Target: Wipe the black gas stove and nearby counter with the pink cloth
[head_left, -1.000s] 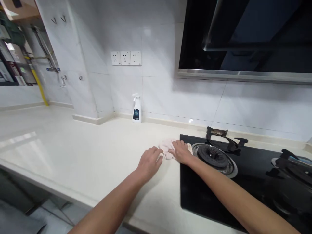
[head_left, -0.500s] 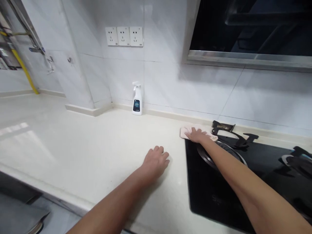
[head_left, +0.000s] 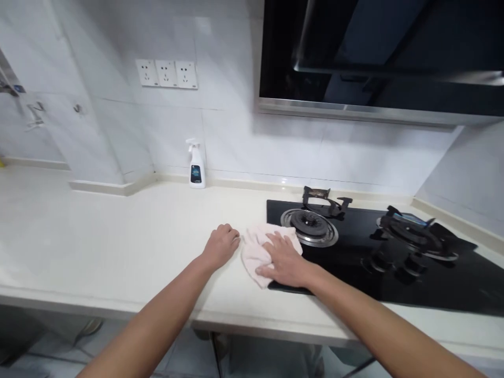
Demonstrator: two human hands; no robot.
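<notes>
Lying rumpled, pale pink fabric cloth (head_left: pixel 255 254) straddles cream countertop (head_left: pixel 129 241) and left edge of black glass gas hob (head_left: pixel 346 262). Right hand (head_left: pixel 286 262) flat on top, fingers spread wide, not clutching. Left hand (head_left: pixel 221 245) just beside, fingers half curled; palm hidden, cannot tell if anything held. White plastic spray bottle (head_left: pixel 197 163) upright near marbled wall (head_left: pixel 232 139).

A soft, matt cloth (head_left: pixel 254 256), creased in loose folds, lies against a glossy, glass-like black cooktop (head_left: pixel 352 247) — smooth enough to mirror the dark, matt pan support (head_left: pixel 409 231) above. Shiny metal rings the burner (head_left: pixel 310 224). The pale counter (head_left: pixel 157 236) has a smooth, low sheen; the spray bottle (head_left: pixel 197 157) is white plastic. Overhead, the range hood (head_left: pixel 378 47) gleams black — its lower strip (head_left: pixel 342 108) brushed-looking metal.
</notes>
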